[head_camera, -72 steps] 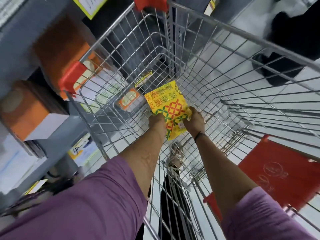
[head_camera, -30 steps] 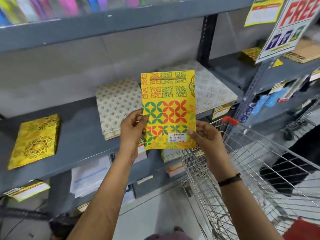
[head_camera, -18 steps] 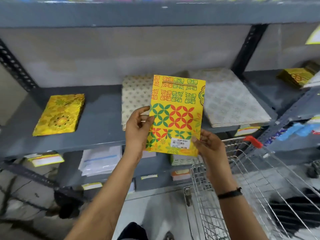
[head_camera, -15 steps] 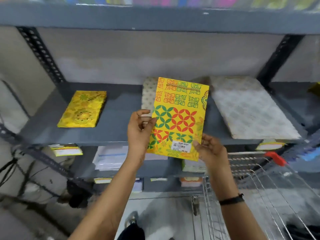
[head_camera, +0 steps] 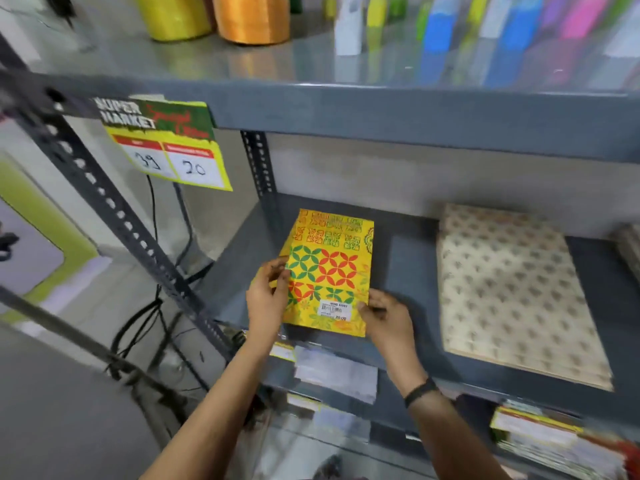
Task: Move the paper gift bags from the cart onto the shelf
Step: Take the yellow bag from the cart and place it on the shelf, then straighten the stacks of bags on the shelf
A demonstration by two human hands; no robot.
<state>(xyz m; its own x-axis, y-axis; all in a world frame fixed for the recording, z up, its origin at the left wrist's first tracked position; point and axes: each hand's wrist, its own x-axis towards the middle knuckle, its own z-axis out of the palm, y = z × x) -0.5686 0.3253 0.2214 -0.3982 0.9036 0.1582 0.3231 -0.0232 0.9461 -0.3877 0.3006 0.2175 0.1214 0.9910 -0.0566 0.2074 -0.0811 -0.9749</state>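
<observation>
While a yellow price sign (head_camera: pixel 166 143) hangs at the upper left of the frame, my left hand (head_camera: pixel 266 299) pinches the left edge of a yellow patterned paper gift bag (head_camera: pixel 329 271), thumb on top and fingers curled beneath. At centre frame the bag lies nearly flat on the grey shelf (head_camera: pixel 401 265), over another yellow bag whose edge peeks out at its left. My right hand (head_camera: pixel 386 322), a dark band at the wrist, holds the bag's lower right corner beside its white price sticker (head_camera: pixel 334 310). At right, well apart, rests a stack of cream patterned bags (head_camera: pixel 512 292).
</observation>
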